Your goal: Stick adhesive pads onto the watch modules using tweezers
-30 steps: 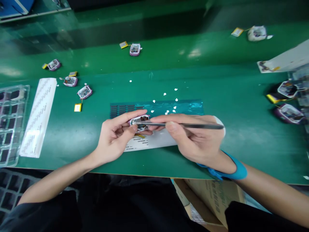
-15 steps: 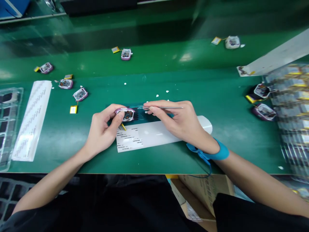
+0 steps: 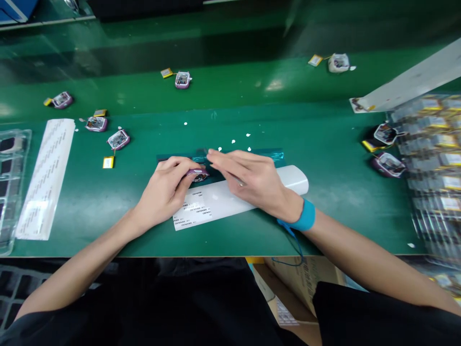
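Observation:
My left hand (image 3: 167,190) grips a purple watch case (image 3: 199,174) with its electronics exposed, now tilted up on its edge. Close beside it, my right hand (image 3: 250,178) is closed on thin metal tweezers (image 3: 240,183), mostly hidden by the fingers. A blue wrist strap (image 3: 304,215) with a cord circles the right wrist. Under both hands lies a strip of teal film (image 3: 275,153). Nearer to me, a white adhesive sheet (image 3: 194,218) with printed liner runs beneath the right hand. Whether the tweezer tips touch the case I cannot tell.
Several opened watch cases with yellow batteries lie around, such as one purple case (image 3: 118,139) at left and a white one (image 3: 338,63) at back. A printed strip (image 3: 45,182) and a clear tray (image 3: 25,144) are left. Stacked trays (image 3: 435,158) stand right.
My left hand has turned the watch case up on its edge and shifted slightly right. My right hand has rolled over, its fingertips and the tweezers now angled differently, close to the case.

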Motion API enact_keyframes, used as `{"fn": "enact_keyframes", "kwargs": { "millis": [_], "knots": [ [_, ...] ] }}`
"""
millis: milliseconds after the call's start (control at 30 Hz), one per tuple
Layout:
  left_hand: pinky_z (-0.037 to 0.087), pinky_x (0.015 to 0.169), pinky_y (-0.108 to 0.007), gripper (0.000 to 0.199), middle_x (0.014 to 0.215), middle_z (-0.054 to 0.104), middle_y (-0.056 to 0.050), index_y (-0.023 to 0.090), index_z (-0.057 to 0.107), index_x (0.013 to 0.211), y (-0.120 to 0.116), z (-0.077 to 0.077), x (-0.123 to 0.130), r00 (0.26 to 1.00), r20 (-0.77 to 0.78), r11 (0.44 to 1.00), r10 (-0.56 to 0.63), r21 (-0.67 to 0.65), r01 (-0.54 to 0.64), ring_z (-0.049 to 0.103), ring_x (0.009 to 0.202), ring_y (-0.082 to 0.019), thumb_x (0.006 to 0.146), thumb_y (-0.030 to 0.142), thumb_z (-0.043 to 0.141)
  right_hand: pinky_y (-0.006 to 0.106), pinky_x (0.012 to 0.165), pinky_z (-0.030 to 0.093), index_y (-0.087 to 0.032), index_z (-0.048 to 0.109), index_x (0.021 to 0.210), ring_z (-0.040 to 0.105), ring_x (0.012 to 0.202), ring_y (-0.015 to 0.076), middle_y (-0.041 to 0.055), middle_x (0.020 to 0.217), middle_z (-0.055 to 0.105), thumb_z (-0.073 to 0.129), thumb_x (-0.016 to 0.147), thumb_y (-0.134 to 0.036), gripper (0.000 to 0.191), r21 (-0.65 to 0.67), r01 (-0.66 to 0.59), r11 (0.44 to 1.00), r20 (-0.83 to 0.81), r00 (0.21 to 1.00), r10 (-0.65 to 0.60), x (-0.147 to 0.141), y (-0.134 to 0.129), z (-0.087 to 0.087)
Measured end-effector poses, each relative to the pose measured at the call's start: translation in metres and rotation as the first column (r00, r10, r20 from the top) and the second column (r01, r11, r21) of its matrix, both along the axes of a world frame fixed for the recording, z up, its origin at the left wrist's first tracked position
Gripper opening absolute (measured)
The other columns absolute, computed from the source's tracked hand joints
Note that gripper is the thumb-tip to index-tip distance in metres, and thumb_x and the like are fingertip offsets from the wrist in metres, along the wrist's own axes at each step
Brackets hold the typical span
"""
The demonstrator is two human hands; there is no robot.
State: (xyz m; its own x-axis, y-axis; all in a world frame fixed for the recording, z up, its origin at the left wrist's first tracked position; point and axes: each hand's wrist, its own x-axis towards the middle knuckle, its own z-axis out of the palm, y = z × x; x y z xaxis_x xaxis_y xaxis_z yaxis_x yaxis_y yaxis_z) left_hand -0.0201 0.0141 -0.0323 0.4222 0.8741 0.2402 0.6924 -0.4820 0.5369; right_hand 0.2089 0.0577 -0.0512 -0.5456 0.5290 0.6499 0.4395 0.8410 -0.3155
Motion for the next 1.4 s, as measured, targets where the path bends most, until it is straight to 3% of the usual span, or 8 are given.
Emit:
{"fn": "enact_keyframes", "kwargs": {
  "millis": [133, 200, 333, 467, 567, 700, 833, 1400],
  "knots": [
    [0.048, 0.101, -0.047, 0.021, 0.109, 0.079, -0.008, 0.019, 0.068, 0.114, -0.009, 0.007, 0.005, 0.991, -0.062, 0.976, -0.121, 0.175, 0.130, 0.068, 0.113, -0.028, 0.102, 0.013, 0.051, 0.032, 0.088, 0.065, -0.022, 0.063, 0.137, 0.076, 0.103, 0.0195, 0.0073, 0.125, 0.075, 0.060, 0.099, -0.004, 0.043, 0.185, 0.086, 0.979, -0.077, 0.994, -0.072, 0.007, 0.001, 0.014],
    [0.051, 0.100, -0.043, 0.021, 0.112, 0.079, -0.006, 0.022, 0.066, 0.115, -0.012, 0.015, 0.005, 0.975, 0.189, 0.984, -0.113, 0.154, 0.085, 0.071, 0.109, -0.024, 0.103, 0.013, 0.050, 0.032, 0.088, 0.066, -0.022, 0.060, 0.142, 0.076, 0.104, 0.0208, 0.0073, 0.126, 0.075, 0.061, 0.098, -0.005, 0.047, 0.205, 0.097, 0.974, -0.077, 0.994, -0.083, 0.009, -0.003, 0.023],
    [0.059, 0.076, -0.032, 0.014, 0.097, 0.078, -0.005, 0.020, 0.064, 0.109, -0.003, 0.025, -0.001, 0.621, 0.739, 0.964, 0.263, -0.217, -0.150, 0.076, 0.087, -0.019, 0.105, 0.022, 0.050, 0.031, 0.090, 0.066, -0.020, 0.061, 0.139, 0.076, 0.108, 0.0210, 0.0079, 0.124, 0.075, 0.063, 0.099, -0.005, 0.044, 0.246, 0.112, 0.963, -0.074, 0.993, -0.096, 0.010, -0.015, 0.035],
    [0.058, 0.066, -0.031, 0.017, 0.079, 0.077, -0.011, 0.012, 0.068, 0.093, 0.006, 0.028, -0.003, 0.538, 0.634, 0.673, 0.556, -0.723, 0.156, 0.072, 0.069, -0.019, 0.098, 0.017, 0.052, 0.034, 0.095, 0.066, -0.021, 0.062, 0.138, 0.074, 0.115, 0.0239, 0.0084, 0.130, 0.072, 0.063, 0.098, -0.005, 0.043, 0.160, 0.045, 0.986, 0.009, 0.999, -0.047, 0.013, -0.027, 0.047],
    [0.056, 0.063, -0.029, 0.021, 0.080, 0.077, -0.012, 0.010, 0.071, 0.089, 0.003, 0.031, 0.001, 0.502, 0.632, 0.549, 0.591, -0.771, 0.323, 0.067, 0.064, -0.017, 0.096, 0.018, 0.053, 0.035, 0.100, 0.065, -0.026, 0.064, 0.137, 0.071, 0.119, 0.0240, 0.0056, 0.134, 0.069, 0.062, 0.099, -0.007, 0.043, 0.101, -0.031, 0.994, 0.085, 0.996, 0.022, 0.018, -0.035, 0.056],
    [0.048, 0.053, -0.020, 0.014, 0.076, 0.072, -0.005, 0.013, 0.075, 0.084, -0.001, 0.028, 0.006, 0.513, 0.640, 0.633, 0.572, -0.742, 0.220, 0.059, 0.060, -0.010, 0.091, 0.024, 0.070, 0.035, 0.104, 0.063, -0.031, 0.068, 0.131, 0.071, 0.119, 0.0214, 0.0000, 0.134, 0.067, 0.060, 0.103, -0.019, 0.031, 0.010, -0.096, 0.995, 0.142, 0.985, 0.094, 0.022, -0.039, 0.062],
    [0.046, 0.047, -0.019, 0.011, 0.068, 0.065, 0.001, 0.018, 0.072, 0.074, 0.000, 0.020, 0.006, 0.381, 0.691, 0.754, 0.615, -0.656, -0.027, 0.054, 0.052, -0.007, 0.077, 0.022, 0.082, 0.035, 0.103, 0.064, -0.035, 0.074, 0.118, 0.076, 0.109, 0.0196, -0.0053, 0.127, 0.071, 0.064, 0.102, -0.023, 0.023, -0.073, -0.113, 0.991, 0.175, 0.977, 0.124, 0.019, -0.039, 0.060],
    [0.066, 0.064, -0.026, 0.024, 0.069, 0.065, 0.005, 0.020, 0.053, 0.069, -0.008, 0.018, 0.014, 0.392, 0.692, 0.773, 0.606, -0.628, -0.085, 0.068, 0.058, -0.010, 0.078, 0.021, 0.076, 0.036, 0.098, 0.066, -0.024, 0.072, 0.119, 0.078, 0.096, 0.0208, 0.0038, 0.127, 0.071, 0.071, 0.097, -0.018, 0.023, 0.184, -0.181, 0.966, 0.181, 0.972, 0.147, 0.004, -0.035, 0.041]
  ]
}}
